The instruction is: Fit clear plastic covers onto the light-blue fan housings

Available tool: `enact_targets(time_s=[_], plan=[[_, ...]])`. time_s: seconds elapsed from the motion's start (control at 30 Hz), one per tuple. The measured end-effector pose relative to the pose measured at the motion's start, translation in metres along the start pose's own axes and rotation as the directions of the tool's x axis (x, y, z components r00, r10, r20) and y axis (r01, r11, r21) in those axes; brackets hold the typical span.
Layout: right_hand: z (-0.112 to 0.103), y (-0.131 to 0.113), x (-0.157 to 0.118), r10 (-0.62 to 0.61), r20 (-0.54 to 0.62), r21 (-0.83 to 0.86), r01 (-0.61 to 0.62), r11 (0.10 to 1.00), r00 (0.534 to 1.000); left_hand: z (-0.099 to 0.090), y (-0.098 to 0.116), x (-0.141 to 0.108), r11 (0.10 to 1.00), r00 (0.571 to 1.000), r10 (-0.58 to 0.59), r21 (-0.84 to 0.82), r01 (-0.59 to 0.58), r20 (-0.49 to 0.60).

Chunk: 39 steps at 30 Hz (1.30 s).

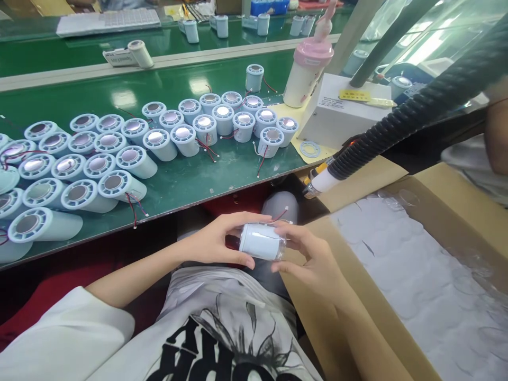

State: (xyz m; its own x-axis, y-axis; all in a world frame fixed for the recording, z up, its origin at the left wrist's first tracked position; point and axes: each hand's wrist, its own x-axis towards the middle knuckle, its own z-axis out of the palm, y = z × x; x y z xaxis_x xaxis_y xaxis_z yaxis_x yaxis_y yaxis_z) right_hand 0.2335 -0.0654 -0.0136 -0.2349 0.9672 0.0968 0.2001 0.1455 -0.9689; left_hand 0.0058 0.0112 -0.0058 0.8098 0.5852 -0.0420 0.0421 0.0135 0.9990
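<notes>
Above my lap I hold a pale blue cylindrical unit [260, 241] on its side, with clear plastic showing around its right end. My left hand [222, 241] grips its left end, thumb below and fingers over the top. The fingertips and thumb of my right hand [311, 259] close on the clear-covered right end. A thin red wire with a small white plug sticks up behind the unit. Many matching pale blue cylinders [113, 182] stand or lean on the green work surface [190, 188] in front of me, several with red and black wires trailing.
To my right is an open cardboard box [357, 270] holding white sheeting and clear plastic pieces. A black corrugated hose [377, 135] slants above it, beside a white block-shaped stand [331, 114]. A pink-lidded bottle [305, 69] stands behind. Another person's arm [498, 127] shows at far right.
</notes>
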Motion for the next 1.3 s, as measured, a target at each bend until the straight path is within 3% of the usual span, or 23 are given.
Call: enact_targets(time_s=[0.13,0.23,0.43,0.53,0.63,0.77,0.93,1.13,1.3], plan=[[0.002,0.006,0.000,0.062,-0.030,0.137,-0.057,0.989,0.998,-0.001,-0.002,0.005,0.997,1.000,-0.007,-0.080,0.007,0.003],[0.007,0.020,-0.001,0.084,-0.170,0.232,-0.043,0.972,0.982,-0.002,-0.012,0.024,0.977,0.999,-0.036,-0.209,0.034,-0.004],[0.004,0.060,0.006,0.160,-0.503,0.304,0.001,0.953,0.850,-0.001,-0.038,0.096,0.942,0.998,-0.070,-0.329,0.066,0.002],[-0.008,0.072,0.014,0.152,-0.545,0.279,0.008,0.960,0.824,-0.002,-0.039,0.123,0.953,0.998,-0.050,-0.296,0.055,0.026],[-0.018,0.074,0.022,0.146,-0.535,0.277,0.010,0.961,0.832,-0.006,-0.034,0.133,0.963,0.998,-0.049,-0.263,0.058,0.041],[-0.024,0.068,0.028,0.144,-0.460,0.292,-0.003,0.956,0.876,-0.014,-0.028,0.126,0.971,0.997,-0.069,-0.226,0.073,0.025],[-0.021,0.048,0.019,0.143,-0.325,0.286,-0.047,0.957,0.935,-0.018,-0.021,0.091,0.989,0.994,-0.106,-0.100,0.109,0.036],[-0.015,0.014,-0.001,0.105,-0.180,0.166,-0.075,0.983,0.978,-0.007,-0.006,0.046,0.998,0.994,0.015,0.066,-0.022,0.106],[-0.013,-0.010,-0.006,0.174,-0.120,0.154,-0.155,0.976,0.977,-0.003,0.003,0.031,0.983,0.989,0.104,0.140,-0.118,0.104]])
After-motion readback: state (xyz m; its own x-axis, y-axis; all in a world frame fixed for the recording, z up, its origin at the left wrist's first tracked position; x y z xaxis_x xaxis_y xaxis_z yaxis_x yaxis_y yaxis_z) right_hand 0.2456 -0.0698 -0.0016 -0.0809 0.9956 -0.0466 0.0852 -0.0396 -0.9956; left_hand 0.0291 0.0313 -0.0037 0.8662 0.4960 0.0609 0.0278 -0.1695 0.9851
